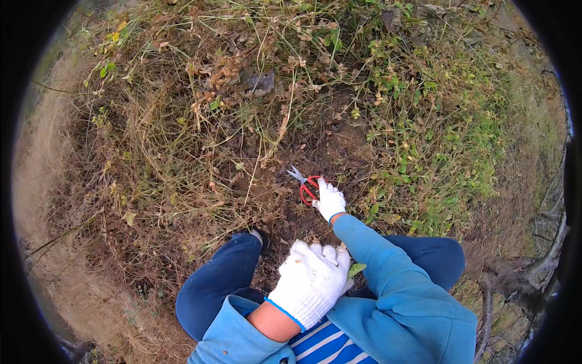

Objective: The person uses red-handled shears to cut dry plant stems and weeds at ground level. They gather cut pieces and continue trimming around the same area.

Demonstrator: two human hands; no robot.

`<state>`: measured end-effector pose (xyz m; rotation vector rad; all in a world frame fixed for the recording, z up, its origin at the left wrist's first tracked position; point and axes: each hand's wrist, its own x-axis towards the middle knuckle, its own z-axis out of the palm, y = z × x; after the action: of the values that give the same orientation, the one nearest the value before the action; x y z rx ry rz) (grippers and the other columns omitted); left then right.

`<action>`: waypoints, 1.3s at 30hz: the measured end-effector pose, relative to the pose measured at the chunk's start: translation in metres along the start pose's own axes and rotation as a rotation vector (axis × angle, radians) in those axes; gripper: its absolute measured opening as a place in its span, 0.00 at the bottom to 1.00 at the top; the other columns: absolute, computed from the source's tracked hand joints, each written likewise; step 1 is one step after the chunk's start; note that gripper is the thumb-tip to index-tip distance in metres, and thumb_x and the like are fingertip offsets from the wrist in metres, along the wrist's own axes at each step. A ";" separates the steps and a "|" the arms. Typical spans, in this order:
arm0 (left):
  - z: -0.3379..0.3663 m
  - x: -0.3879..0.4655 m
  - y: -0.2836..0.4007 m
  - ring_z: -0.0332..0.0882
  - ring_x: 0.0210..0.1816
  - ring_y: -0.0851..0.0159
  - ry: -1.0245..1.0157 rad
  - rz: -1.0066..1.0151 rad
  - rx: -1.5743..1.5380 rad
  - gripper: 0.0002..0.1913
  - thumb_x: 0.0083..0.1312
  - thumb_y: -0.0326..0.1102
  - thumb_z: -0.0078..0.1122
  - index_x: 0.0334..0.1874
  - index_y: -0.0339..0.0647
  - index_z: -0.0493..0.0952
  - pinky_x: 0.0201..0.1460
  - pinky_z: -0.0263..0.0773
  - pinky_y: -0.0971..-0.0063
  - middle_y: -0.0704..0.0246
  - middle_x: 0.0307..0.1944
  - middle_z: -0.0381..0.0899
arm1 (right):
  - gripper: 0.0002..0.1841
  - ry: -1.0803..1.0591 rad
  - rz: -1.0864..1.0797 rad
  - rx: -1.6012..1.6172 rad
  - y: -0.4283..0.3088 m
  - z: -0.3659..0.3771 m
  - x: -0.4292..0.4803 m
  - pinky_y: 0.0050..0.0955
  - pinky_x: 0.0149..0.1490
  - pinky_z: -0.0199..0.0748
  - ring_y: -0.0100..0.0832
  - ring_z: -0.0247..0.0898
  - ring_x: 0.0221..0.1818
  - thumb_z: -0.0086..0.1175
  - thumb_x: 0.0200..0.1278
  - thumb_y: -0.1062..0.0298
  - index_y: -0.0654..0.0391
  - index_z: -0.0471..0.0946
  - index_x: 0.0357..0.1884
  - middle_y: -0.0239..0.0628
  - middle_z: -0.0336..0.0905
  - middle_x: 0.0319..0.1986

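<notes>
My right hand (330, 199), in a white knitted glove, grips red-handled scissors (310, 190) by their loops. Their blades (296, 174) are spread a little and point up and left, over bare soil. Nearer to my body, my left hand (313, 280) wears a matching glove with a blue cuff edge. Its fingers are curled, with the back of the hand up. A green leaf (356, 269) sticks out beside it, on the right; its stem is hidden, and whatever lies inside the fingers cannot be seen.
Dry grass and weeds (173, 136) cover the ground in front and to the left. Green leafy plants (409, 168) grow on the right. My bent knees, in dark blue trousers (213, 286), flank the hands. Bare branches (545, 255) stand at the far right.
</notes>
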<state>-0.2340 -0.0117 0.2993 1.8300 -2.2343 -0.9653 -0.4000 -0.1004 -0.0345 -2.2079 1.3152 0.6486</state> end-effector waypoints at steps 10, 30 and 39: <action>0.015 0.003 0.012 0.81 0.39 0.58 -0.016 0.012 -0.042 0.25 0.62 0.56 0.67 0.48 0.41 0.79 0.42 0.70 0.60 0.66 0.35 0.80 | 0.38 0.224 -0.087 -0.181 -0.033 0.017 0.025 0.52 0.53 0.71 0.47 0.78 0.49 0.59 0.67 0.60 0.48 0.61 0.79 0.46 0.81 0.47; 0.039 0.022 0.000 0.77 0.62 0.51 0.277 -0.072 0.436 0.15 0.73 0.35 0.50 0.55 0.39 0.83 0.78 0.51 0.31 0.58 0.52 0.82 | 0.32 0.265 -0.069 1.380 0.021 -0.161 -0.113 0.29 0.57 0.79 0.28 0.77 0.50 0.69 0.65 0.74 0.55 0.70 0.70 0.36 0.79 0.49; 0.089 0.014 0.021 0.77 0.58 0.56 0.321 0.038 0.638 0.16 0.73 0.31 0.52 0.60 0.37 0.78 0.79 0.57 0.41 0.62 0.50 0.79 | 0.35 0.282 -0.381 1.233 -0.019 -0.224 -0.252 0.26 0.53 0.77 0.23 0.75 0.46 0.73 0.61 0.73 0.58 0.71 0.70 0.30 0.78 0.47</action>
<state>-0.2957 0.0130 0.2348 1.9536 -2.5124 0.0874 -0.4563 -0.0648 0.2963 -1.4068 0.9258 -0.5415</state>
